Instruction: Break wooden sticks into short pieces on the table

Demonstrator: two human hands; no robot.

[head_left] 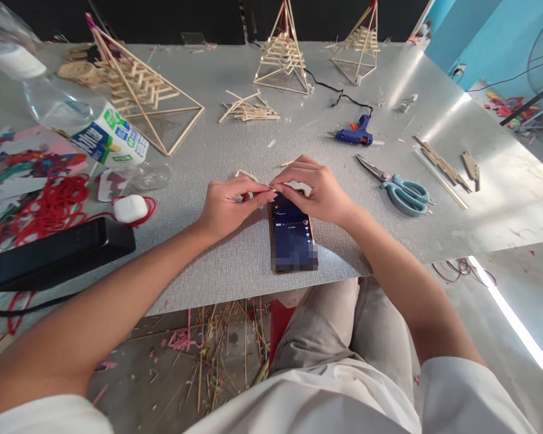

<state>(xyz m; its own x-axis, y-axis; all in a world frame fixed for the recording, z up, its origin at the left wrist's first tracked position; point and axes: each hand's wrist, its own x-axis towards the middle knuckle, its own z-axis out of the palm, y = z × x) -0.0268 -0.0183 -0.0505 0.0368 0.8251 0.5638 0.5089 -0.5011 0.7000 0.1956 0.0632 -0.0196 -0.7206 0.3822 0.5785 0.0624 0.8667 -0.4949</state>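
My left hand (pixel 235 204) and my right hand (pixel 314 184) meet fingertip to fingertip above the table. Both are closed in a pinch, and whatever small piece lies between the fingertips is too hidden to name. Below them a phone (pixel 292 241) with a lit dark screen lies flat; my right hand covers part of its top end. Just beyond my left fingers rests a pale bent bit of stick (pixel 247 175). Another short stick (pixel 287 164) shows behind my right fingers. Farther back is a loose pile of short wooden sticks (pixel 248 110).
Triangular stick frames (pixel 151 93) stand along the back. To the right lie a blue glue gun (pixel 355 134), scissors (pixel 405 194) with blue handles and flat wooden strips (pixel 443 163). On the left are a plastic bottle (pixel 104 132), red cord (pixel 54 202), a white earbud case (pixel 130 208) and a black device (pixel 58 253).
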